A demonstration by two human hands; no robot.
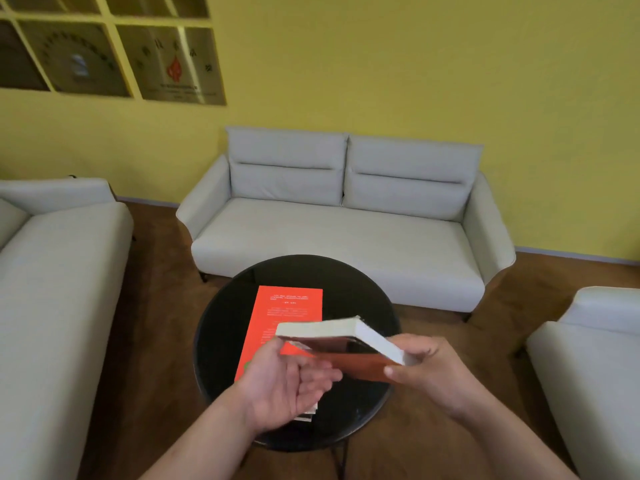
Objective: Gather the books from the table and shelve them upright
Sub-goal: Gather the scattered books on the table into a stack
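- Yellow wall (415, 64) behind; wood floor (156, 271) runs in strips between the seats and the round black table (207, 341), lower centre of frame.
- Pale two-seat sofa (332, 230) just beyond the table's far rim; long sofa (52, 271) at left edge, another seat (588, 358) at right edge — both cut off by the frame.
- Orange book (287, 313) lies flat on the table, its near end covered by the hands.
- Held book (346, 336) is in the air above the table, tilted, page block facing up.
- Right hand (429, 372) pinches the held book's right corner, thumb on the cover.
- Left hand (287, 386) palm up, fingers relaxed, under the book's left end; contact unclear.
- Gridded wall recess (104, 46), upper left: plaques in the cells, lettering blurred.
- Under the left hand, edge of another book (306, 412) — mostly hidden.
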